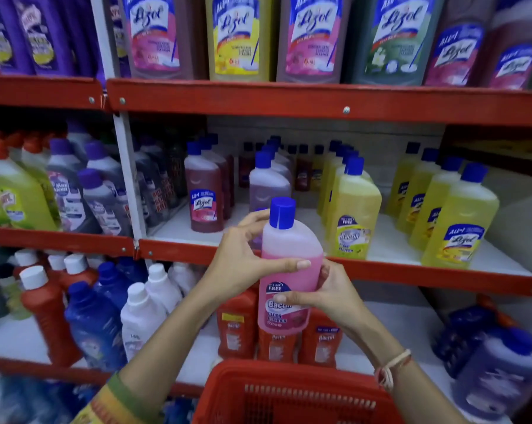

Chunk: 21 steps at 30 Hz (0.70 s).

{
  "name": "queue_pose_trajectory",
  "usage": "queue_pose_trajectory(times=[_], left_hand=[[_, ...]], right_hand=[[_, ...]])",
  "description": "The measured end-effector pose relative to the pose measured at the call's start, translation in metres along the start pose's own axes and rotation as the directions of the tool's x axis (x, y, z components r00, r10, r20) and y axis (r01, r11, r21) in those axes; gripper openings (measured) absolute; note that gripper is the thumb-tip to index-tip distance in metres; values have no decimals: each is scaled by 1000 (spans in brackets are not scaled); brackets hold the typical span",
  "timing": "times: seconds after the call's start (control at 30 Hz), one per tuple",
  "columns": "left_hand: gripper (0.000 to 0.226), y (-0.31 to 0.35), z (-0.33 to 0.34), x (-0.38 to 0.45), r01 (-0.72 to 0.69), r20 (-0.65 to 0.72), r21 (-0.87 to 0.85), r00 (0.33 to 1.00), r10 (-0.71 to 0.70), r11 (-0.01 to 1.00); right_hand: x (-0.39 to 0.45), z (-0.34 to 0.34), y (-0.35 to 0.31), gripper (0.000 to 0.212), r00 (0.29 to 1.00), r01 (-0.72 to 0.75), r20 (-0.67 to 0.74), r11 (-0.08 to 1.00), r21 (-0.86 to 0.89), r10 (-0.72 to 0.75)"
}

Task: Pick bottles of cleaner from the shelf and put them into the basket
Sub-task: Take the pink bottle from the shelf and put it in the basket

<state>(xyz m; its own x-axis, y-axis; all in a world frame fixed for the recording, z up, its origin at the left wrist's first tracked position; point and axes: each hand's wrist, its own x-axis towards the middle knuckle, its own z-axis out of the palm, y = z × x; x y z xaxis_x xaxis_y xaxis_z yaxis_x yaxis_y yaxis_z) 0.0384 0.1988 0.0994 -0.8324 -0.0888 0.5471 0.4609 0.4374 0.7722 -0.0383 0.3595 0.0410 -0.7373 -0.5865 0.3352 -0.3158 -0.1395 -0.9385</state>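
A translucent plastic bottle of pink floor cleaner with a blue screw cap (289, 267) is held upright in mid-air at the centre of the view, in front of the red metal edge of the middle shelf (411, 272). Both hands have it. The left hand (243, 264) comes in from 7 o'clock and wraps the bottle's shoulder, thumb laid flat across the front just above the label, the other fingers curled round the back near the cap. The right hand (329, 295) comes in from 5 o'clock and closes on the lower body, its thumb pressed across the blue and white label, its other fingers behind the bottle at 3 o'clock. Each hand's grip is closed snugly on the bottle. A thread band (391, 370) circles the right wrist.

At 6 o'clock, straight below the bottle and apart from it, the rim of a red slotted plastic basket (292, 390) shows; its inside is out of view.

On the middle shelf, a yellow bottle with a blue cap (355, 209) stands at 2 o'clock from the held one, and a dark red bottle (205, 194) at 10 o'clock. Squat red bottles (237, 325) stand on the lower shelf behind it.
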Motion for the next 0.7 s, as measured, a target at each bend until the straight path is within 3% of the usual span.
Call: queue_pose_trajectory(times=[0.33, 0.7], left_hand=[[49, -89, 40, -83, 307, -4, -149, 950, -312, 940], [52, -190, 90, -192, 651, 125, -117, 759, -639, 750]], right_hand=[[-60, 7, 88, 60, 949, -291, 91, 951, -107, 301], [-134, 32, 212, 62, 864, -481, -17, 814, -326, 503]])
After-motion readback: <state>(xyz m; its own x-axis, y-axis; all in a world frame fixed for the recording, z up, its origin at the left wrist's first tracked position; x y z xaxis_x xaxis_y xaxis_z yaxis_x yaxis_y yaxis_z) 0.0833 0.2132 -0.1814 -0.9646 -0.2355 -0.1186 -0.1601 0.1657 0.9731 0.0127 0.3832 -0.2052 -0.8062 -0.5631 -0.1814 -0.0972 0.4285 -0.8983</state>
